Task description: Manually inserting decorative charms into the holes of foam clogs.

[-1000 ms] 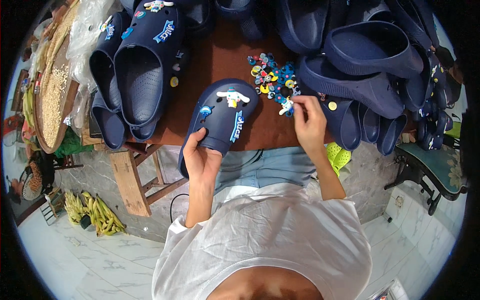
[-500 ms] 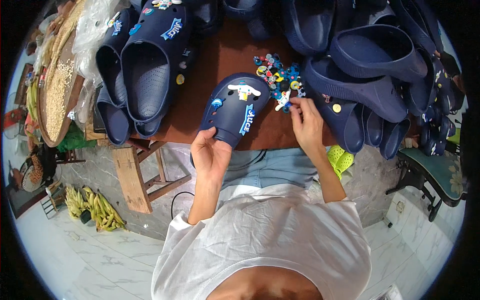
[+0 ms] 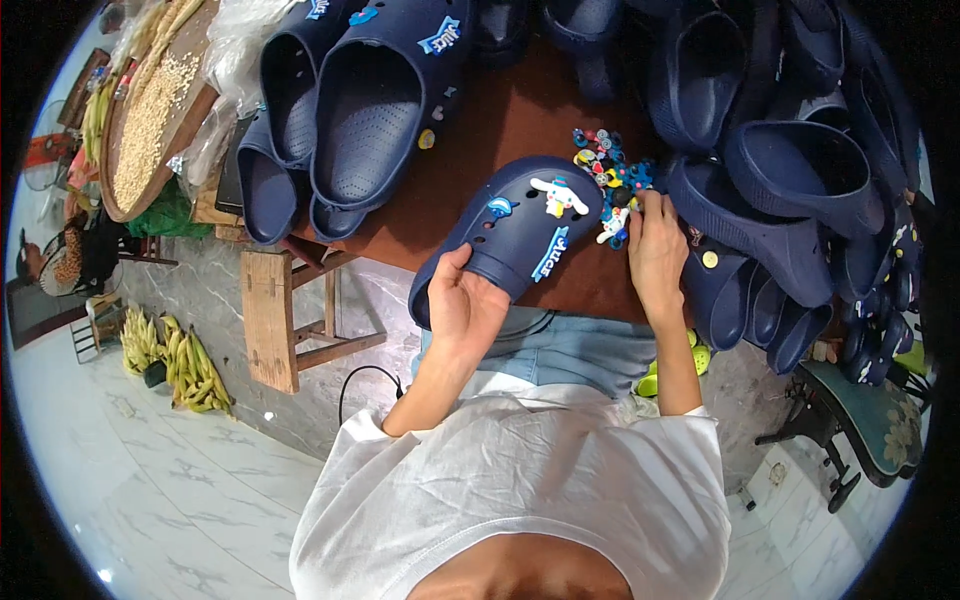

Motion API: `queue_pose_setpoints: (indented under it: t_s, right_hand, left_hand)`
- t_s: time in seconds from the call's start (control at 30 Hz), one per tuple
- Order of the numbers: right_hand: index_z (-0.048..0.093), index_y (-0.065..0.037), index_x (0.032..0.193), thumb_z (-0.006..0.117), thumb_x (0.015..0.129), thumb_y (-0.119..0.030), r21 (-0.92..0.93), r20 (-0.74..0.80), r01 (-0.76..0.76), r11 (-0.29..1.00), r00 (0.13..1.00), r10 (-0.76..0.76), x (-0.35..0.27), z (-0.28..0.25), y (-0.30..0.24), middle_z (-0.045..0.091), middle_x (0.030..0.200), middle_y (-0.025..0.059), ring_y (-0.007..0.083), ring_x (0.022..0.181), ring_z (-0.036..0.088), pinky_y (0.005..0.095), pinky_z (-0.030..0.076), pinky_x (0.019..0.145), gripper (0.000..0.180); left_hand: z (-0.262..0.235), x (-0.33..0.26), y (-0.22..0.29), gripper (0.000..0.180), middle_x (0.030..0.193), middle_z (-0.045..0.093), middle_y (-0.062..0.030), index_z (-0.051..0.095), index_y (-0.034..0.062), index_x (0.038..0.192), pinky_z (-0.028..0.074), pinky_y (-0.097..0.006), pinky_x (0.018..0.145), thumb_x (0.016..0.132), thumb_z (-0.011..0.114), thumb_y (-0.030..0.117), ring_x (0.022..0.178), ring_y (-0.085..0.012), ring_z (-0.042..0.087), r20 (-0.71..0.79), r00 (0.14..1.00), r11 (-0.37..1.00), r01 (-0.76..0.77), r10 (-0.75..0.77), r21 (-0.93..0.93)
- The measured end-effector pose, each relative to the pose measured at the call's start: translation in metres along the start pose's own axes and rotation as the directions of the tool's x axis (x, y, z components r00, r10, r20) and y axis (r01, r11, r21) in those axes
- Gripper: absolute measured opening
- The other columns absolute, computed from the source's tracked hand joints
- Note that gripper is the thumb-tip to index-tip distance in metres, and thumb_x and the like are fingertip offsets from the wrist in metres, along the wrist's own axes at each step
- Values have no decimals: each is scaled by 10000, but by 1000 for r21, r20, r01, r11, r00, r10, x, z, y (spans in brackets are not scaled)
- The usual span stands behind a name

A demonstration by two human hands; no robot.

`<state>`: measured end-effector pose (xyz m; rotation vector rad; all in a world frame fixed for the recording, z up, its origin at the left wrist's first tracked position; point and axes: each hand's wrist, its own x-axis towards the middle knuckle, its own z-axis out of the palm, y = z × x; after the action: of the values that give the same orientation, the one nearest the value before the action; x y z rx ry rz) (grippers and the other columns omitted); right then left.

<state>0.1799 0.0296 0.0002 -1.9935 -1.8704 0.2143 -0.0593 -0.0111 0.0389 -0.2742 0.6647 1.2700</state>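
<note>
Right hand [image 3: 656, 250] has shifted up the charms [image 3: 615, 178]; grip unclear, so no pick confirmed. Left hand [image 3: 466, 308] remains clamped on clog [image 3: 512, 232].

Left hand [image 3: 465, 305] palm up with thumb uppermost, right hand [image 3: 658, 258] back upward with fingers forward, slightly bent

Head cam, L of pair, wide fisheye, faces down. Sits close abv. table [image 3: 490, 125] & wearer's shirt [image 3: 520, 465].
</note>
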Motion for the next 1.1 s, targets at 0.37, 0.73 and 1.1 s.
queue_pose_setpoints:
  t_s: [0.37,0.73,1.1]
  right_hand:
    - [531,-56,1081,631,882,-115,-6,-93,30,1000,995,-30,-4,4,5,631,1020,159,373,787,641,480,512,657,231]
    - [626,-12,1121,650,861,15,761,125,62,645,963,-240,-18,-42,-55,551,1066,79,120,819,595,249,499,740,262]
    - [620,-26,1066,686,814,-29,762,157,91,641,935,-319,-8,-47,-82,605,1002,98,208,884,626,320,505,764,260]
  left_hand:
    - [3,-4,-3,470,1452,454,-238,423,-64,1368,290,-510,1181,971,443,187,1367,-359,427,36,999,1000,-6,5,12]
    - [4,-12,-28,401,1350,553,-145,478,-58,1327,401,-400,1106,1020,525,195,1259,-229,533,171,969,914,-226,177,335]
    - [2,-18,-43,227,1154,653,-34,610,2,1188,492,-265,889,1004,586,132,1021,-91,604,178,945,848,-325,275,418]
